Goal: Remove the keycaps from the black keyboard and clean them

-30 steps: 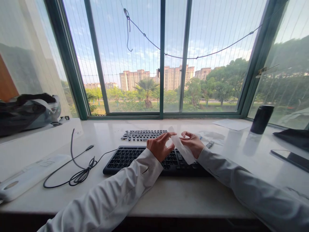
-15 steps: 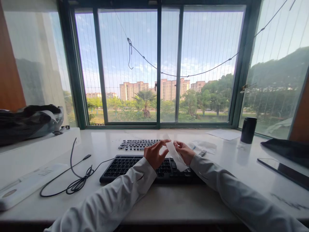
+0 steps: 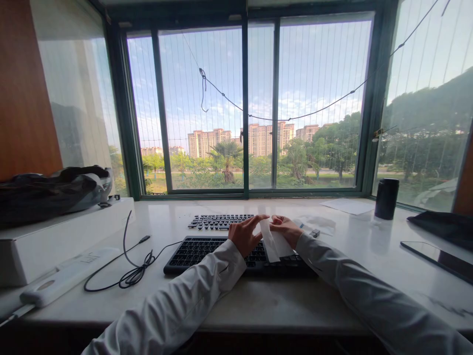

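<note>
Above a black keyboard, both hands hold a thin white tissue-like sheet that hangs down in folds. My left hand pinches it from the left with the thumb and fingers. My right hand, its fingers curled, grips the sheet's upper right side. The sheet and hands cover part of the keyboard's right half. Behind the keyboard lie rows of loose black keycaps on the white tabletop.
A coiled cable and a white power strip lie left, before a white box bearing a black bag. To the right are a clear plastic wrapper, paper, a black cylinder and a phone.
The white sheet has spread wider, with a second fold now showing at its right. Both hands stay close together over the keyboard. The whole view has shifted slightly.
</note>
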The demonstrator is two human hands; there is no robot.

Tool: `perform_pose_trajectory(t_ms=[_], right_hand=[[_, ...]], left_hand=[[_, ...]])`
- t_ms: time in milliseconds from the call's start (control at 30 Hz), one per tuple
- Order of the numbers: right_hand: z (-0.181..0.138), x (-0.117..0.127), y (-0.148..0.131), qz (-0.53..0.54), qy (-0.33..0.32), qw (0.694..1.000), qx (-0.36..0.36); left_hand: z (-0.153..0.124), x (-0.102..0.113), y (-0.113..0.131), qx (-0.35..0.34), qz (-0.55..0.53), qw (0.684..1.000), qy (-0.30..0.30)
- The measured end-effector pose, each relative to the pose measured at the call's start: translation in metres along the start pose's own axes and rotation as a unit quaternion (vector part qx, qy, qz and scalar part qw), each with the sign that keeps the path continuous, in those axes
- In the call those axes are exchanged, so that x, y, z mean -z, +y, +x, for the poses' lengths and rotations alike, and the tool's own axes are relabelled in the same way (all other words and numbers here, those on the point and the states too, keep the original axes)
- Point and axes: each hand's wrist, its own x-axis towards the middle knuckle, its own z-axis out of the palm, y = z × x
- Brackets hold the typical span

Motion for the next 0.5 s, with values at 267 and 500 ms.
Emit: perform_pose_trajectory(t_ms=[267,500], right_hand=[[-0.0041,-0.0016,-0.0021,0.004,0.015,1.000,-0.003],[-0.0078,-0.0024,-0.0064,0.009,0.017,1.000,0.001]], left_hand=[[0.0009,0.0021,0.0033,-0.002,-0.006,1.000,-0.001],[-0.0013,-0.0042,-0.0006,-0.006,-0.033,0.999,0.028]])
